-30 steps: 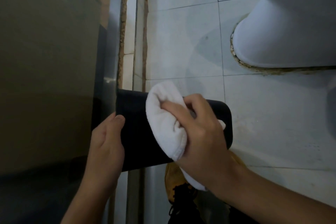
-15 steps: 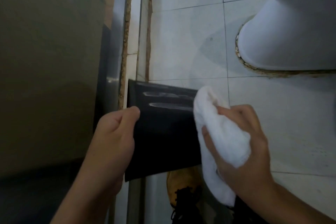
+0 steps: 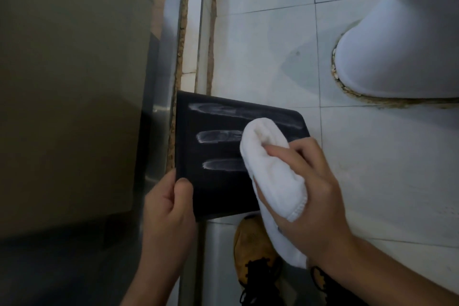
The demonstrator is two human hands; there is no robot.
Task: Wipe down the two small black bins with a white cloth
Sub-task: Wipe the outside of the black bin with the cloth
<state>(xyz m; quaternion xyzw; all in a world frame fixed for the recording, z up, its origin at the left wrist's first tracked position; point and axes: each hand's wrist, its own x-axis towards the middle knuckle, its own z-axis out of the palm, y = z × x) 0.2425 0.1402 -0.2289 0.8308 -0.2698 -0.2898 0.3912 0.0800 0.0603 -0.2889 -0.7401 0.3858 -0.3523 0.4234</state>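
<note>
Above the tiled floor (image 3: 260, 40), in the head view, a small black bin (image 3: 218, 186) is held up in the air with one flat side facing the camera. The left hand (image 3: 169, 208) grips the bin's left edge, with its thumb on the front and its other fingers curled round behind. The right hand (image 3: 310, 189) holds a bunched white cloth (image 3: 270, 171), with its fingers wrapped round it, and presses it on the right part of the flat side.

Three pale streaks (image 3: 218, 136) run across the black side, to the left of the cloth. They look like wet or dusty marks from wiping, but I cannot tell which.

To the left stands a dark glass panel with a metal frame (image 3: 159, 107). At the top right is the white base of a toilet (image 3: 397, 57). Below the bin, a yellow shoe with black laces (image 3: 253, 253) stands on the floor.

Only one bin shows here. I think the step is wiping this side of it, and it does not look done, since the streaks are there.

Next, the cloth likely needs to rub over the streaks until the side is plain black. Then the left hand would need to turn the bin so another side faces up. The grip on the edge should be firm, or the push of the cloth could tip the bin.
</note>
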